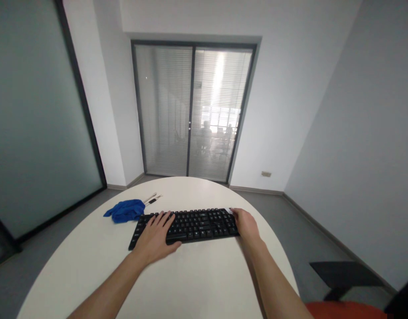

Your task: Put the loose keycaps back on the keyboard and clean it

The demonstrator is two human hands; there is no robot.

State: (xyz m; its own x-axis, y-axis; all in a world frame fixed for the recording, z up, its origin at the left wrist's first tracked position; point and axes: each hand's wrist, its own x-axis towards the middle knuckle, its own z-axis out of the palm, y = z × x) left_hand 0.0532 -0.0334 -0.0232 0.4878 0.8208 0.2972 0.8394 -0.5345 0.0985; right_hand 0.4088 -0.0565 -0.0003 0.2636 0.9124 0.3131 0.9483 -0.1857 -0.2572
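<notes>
A black keyboard (204, 223) lies across the white round table. My left hand (153, 235) rests palm down on the keyboard's left part, fingers spread over the keys and thumb near the front edge. At the keyboard's far right corner, my right hand (246, 226) is closed with its fingers pinched on a small white piece (228, 211) that touches the keys. Whether that piece is paper or cloth is too small to tell. A crumpled blue cloth (127, 210) lies beyond the keyboard's left end, apart from both hands.
Behind the blue cloth lie a thin pale stick (150, 197) and a thin tool with a black part (153, 200). The round table (204, 283) has a curved edge. A chair with a black armrest (346, 272) and red seat (346, 310) stands at right.
</notes>
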